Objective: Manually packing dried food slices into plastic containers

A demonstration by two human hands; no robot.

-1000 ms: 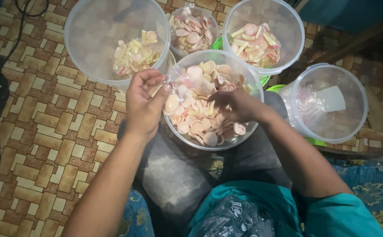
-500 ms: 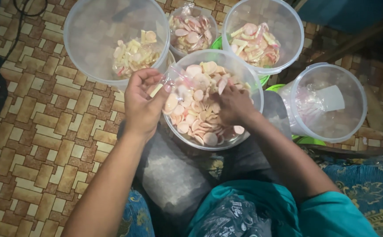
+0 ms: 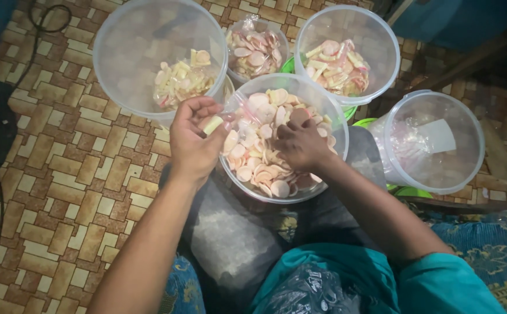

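Clear plastic dominates this view: I look down on a central tub point(image 3: 323, 107) resting on my lap, filled with pale pink and cream cracker discs point(image 3: 257, 163). My right hand point(image 3: 303, 145) lies palm down inside the tub, its fingers point(image 3: 285, 131) curled together over a small clutch of discs, though I cannot tell how many they hold. My left hand point(image 3: 194, 142) sits at the tub's left rim, fingers point(image 3: 204, 110) pinched shut on the mouth of a thin transparent bag point(image 3: 236, 113) and a yellowish stick-shaped piece point(image 3: 212, 124). I judge the discs light, dry, stiff and brittle, so they are best scooped loosely from beneath or lifted by the edges rather than squeezed; the bag is limp and slippery and is best held by its rim. Around the central tub stand four others on the brick-patterned floor point(image 3: 79, 151): a large one with yellow sticks point(image 3: 125, 35) at left, a small one point(image 3: 257, 46) behind, one with mixed pieces point(image 3: 375, 35) at right, and a tilted one holding bags point(image 3: 468, 145) at far right.
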